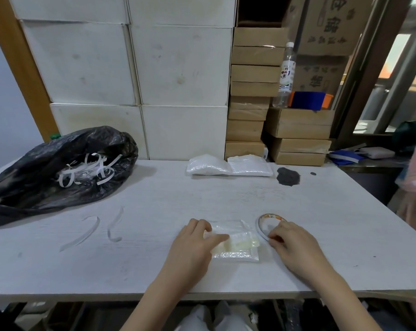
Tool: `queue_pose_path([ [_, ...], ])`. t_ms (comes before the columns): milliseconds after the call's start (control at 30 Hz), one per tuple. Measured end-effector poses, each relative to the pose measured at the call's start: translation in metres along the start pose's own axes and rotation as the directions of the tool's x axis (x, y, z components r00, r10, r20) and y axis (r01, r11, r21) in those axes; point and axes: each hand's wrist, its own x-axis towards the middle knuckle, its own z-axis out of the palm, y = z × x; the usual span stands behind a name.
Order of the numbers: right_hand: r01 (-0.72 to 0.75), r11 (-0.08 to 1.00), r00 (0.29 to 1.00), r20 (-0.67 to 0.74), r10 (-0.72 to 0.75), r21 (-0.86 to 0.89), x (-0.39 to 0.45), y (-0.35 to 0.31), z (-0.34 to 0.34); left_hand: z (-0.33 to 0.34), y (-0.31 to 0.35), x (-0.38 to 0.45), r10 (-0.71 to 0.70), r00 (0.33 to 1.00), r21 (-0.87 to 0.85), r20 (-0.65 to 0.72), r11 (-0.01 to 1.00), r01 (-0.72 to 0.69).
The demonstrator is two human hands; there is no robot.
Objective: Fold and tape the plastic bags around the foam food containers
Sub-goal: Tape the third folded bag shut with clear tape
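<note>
Low in the middle of the frame, a small package wrapped in clear plastic (235, 244) lies flat on the white table (202, 192). The left hand (195, 242) rests on its left part, palm down, with the fingers (217, 238) spread loosely and the forefinger stretched across the top of the wrap, pressing rather than gripping. A loose flap of the clear plastic stands up just behind the fingers.

Just to the right of the package, the right hand (290, 242) sits with its fingers curled, the tips pinching at the near edge of a roll of tape (269, 222) that lies flat on the table; whether the fingers hold a strip of tape cannot be told.

Farther back, in the middle of the frame, two finished white packages (228, 167) lie side by side near the table's far edge. At the left, an open black rubbish bag (59, 170) holds white paper strips, and two more strips (102, 226) lie on the table in front of it. Stacked white and brown boxes fill the background, with a clear bottle (285, 75) standing on the brown ones at the upper right.
</note>
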Motion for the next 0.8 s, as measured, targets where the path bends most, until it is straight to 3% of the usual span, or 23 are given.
queue_pose_path([
  [33,-0.011,0.998,0.999,-0.048,0.014,0.068,-0.001,-0.002,-0.001,0.001,0.001,0.0,0.018,1.0,-0.002,-0.004,1.0,-0.018],
  [100,-0.061,0.917,0.977,-0.166,0.136,0.394,-0.003,-0.009,-0.008,0.003,0.005,0.0,0.058,0.998,0.01,-0.009,0.998,-0.058],
  [167,-0.046,0.713,0.945,-0.201,0.258,0.7,-0.004,-0.023,-0.02,0.003,0.007,0.001,0.081,0.997,0.027,0.017,0.996,-0.081],
  [233,0.015,0.566,0.948,-0.192,0.255,0.824,-0.006,-0.041,-0.029,0.003,0.007,0.002,0.085,0.996,0.046,0.027,0.995,-0.086],
  [400,0.043,0.42,0.978,-0.125,0.17,0.907,-0.015,-0.083,-0.022,-0.012,0.013,0.0,-0.004,0.998,0.021,0.066,1.0,0.003],
  [600,-0.015,0.468,0.985,-0.066,0.157,0.884,-0.017,-0.103,0.002,-0.03,0.029,-0.005,-0.299,0.932,-0.224,0.207,0.912,0.343],
  [800,-0.022,0.496,0.979,-0.082,0.188,0.868,-0.016,-0.114,0.009,-0.039,0.033,-0.007,-0.3,0.933,-0.31,0.197,0.884,0.35],
])
